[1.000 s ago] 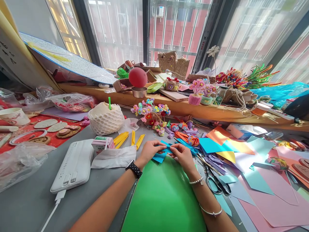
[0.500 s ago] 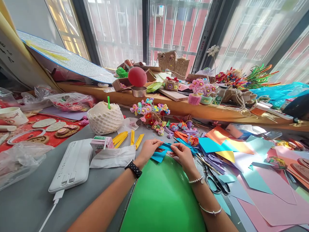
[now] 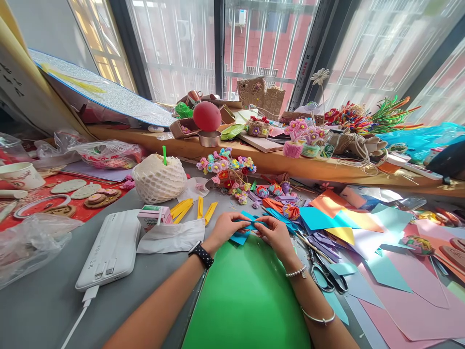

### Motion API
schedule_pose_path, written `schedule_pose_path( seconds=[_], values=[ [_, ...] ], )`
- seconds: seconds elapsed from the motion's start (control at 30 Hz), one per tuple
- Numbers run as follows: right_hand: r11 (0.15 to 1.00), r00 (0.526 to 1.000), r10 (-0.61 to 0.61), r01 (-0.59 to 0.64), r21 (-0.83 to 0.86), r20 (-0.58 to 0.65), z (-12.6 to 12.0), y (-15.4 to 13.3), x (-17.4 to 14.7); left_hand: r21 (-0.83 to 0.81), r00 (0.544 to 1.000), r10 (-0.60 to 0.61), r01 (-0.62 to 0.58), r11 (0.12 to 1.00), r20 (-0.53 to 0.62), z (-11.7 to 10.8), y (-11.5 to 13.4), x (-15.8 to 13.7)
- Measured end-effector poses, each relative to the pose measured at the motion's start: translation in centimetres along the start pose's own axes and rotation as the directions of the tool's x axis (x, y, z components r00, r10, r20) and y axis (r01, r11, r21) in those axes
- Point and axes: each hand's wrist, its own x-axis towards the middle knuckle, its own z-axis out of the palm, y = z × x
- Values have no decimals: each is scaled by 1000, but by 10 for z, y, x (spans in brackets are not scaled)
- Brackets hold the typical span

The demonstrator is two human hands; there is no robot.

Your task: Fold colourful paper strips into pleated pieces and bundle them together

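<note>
My left hand (image 3: 225, 230) and my right hand (image 3: 275, 233) meet over the far end of a green mat (image 3: 247, 295). Between them is a small piece of blue paper (image 3: 250, 219), pinched at its left by the left thumb and fingers and at its right by the right ones. Fingers hide part of its folds. Another blue paper piece (image 3: 240, 238) lies flat just below the hands. Scissors (image 3: 324, 271) with dark handles rest to the right of my right wrist. Folded yellow paper strips (image 3: 209, 212) lie beyond my left hand.
On the left are a white power bank (image 3: 109, 249) with a cable, a net-wrapped coconut (image 3: 159, 179) and a small pink box (image 3: 154, 216). Coloured paper sheets (image 3: 410, 291) cover the right side. Bead-like flowers (image 3: 227, 165) stand near the wooden ledge (image 3: 163, 145).
Both hands have shifted closer together on the blue paper, and the left fingers now reach further along it. The camera view has moved very slightly.
</note>
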Motion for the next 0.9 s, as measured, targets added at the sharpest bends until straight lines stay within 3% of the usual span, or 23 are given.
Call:
schedule_pose_path(
  seconds=[0.2, 0.33, 0.47, 0.63, 0.9],
  values=[
    [999, 999, -34, 34, -42, -6, 1, -2, -1, 80, 997, 72, -73, 994, 15, 2, 1, -2],
    [999, 998, 36, -35, 19, -55, 0, -5, -1, 92, 998, 64, -63, 994, 0, 3, 3, -2],
    [986, 986, 134, -123, 116, -95, -1, -8, 0, 22, 1000, 1, -1, 1000, -1, 3, 5, -1],
    [961, 984, 165, -145, 235, -72, -2, -8, 0, -113, 992, -111, 118, 987, 65, -2, 4, 1],
    [904, 970, 243, -222, 365, -10, -2, -8, -1, -100, 997, -66, 69, 993, 35, -3, 2, 1]
  ],
)
